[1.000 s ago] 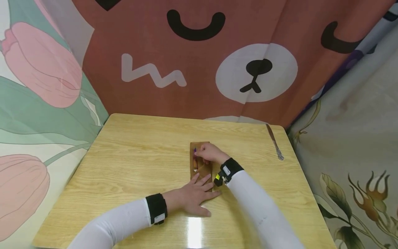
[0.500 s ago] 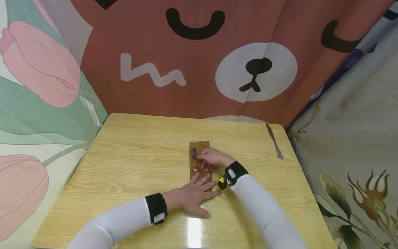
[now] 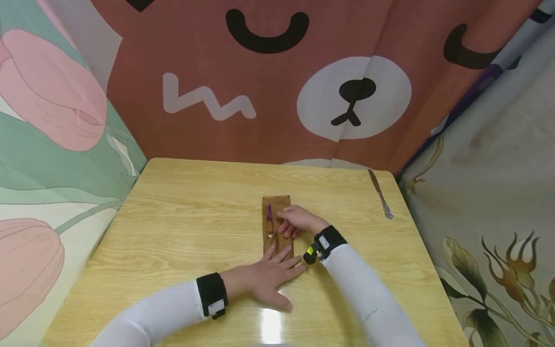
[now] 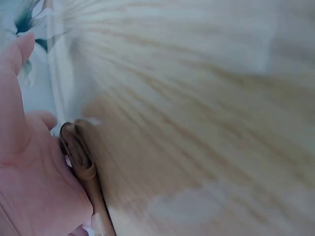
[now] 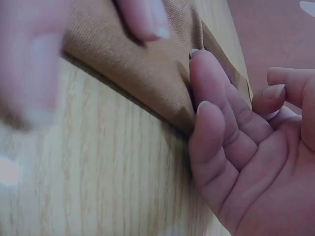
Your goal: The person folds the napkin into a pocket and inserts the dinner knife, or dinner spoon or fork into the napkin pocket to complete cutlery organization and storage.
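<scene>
A long, narrow piece of folded brown cloth (image 3: 275,201) lies on the table, pointing away from me. On its left side rests a slim object (image 3: 270,219), purple at the far end and orange-brown lower down; its kind is unclear. My left hand (image 3: 269,279) rests across the near end of the cloth, fingers spread. In the left wrist view, folded layers of the cloth (image 4: 78,152) show beside the palm. My right hand (image 3: 301,221) is at the cloth's right side with loosely bent fingers. In the right wrist view, fingertips (image 5: 206,73) touch a fold of the cloth.
A silver table knife (image 3: 380,195) lies near the far right corner of the wooden table (image 3: 195,207). A bear-print curtain (image 3: 208,58) hangs behind the far edge. Flower-print fabric hangs on both sides.
My right hand has drawn back slightly to the right from the slim object, so more of its purple end shows. The left hand stays on the cloth.
</scene>
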`<state>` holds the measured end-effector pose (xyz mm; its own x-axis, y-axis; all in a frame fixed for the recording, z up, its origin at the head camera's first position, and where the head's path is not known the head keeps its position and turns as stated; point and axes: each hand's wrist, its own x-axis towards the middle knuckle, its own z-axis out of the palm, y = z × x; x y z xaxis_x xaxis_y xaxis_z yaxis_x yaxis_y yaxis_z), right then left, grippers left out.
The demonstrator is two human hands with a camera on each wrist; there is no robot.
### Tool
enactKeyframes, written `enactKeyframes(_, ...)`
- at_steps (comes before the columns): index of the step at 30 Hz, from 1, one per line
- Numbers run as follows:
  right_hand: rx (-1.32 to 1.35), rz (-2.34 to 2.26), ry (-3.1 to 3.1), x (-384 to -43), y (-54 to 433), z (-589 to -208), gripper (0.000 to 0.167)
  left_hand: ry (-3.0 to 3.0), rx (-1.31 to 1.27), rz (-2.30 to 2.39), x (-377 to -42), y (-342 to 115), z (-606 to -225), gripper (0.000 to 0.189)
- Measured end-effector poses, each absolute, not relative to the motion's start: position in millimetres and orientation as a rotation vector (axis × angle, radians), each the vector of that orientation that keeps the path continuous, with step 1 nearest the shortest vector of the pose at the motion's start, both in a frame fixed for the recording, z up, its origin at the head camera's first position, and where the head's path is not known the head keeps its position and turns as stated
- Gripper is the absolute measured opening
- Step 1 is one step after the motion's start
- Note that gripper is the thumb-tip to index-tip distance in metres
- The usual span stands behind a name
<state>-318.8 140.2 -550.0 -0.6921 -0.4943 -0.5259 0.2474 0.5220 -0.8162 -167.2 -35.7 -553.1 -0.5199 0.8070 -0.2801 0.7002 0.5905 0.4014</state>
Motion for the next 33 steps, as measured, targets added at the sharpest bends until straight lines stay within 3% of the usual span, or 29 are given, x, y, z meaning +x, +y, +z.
enactKeyframes(20, -0.227, -1.279, 2.103, -301, 138, -553, 0.028, 2.486, 1.102, 0.164, -166, -43, -546, 0.109)
enactKeyframes(33, -0.598, -1.116, 2.298, -281, 146, -536, 0.022, 2.49, 1.094, 0.144, -167, -43, -550, 0.113)
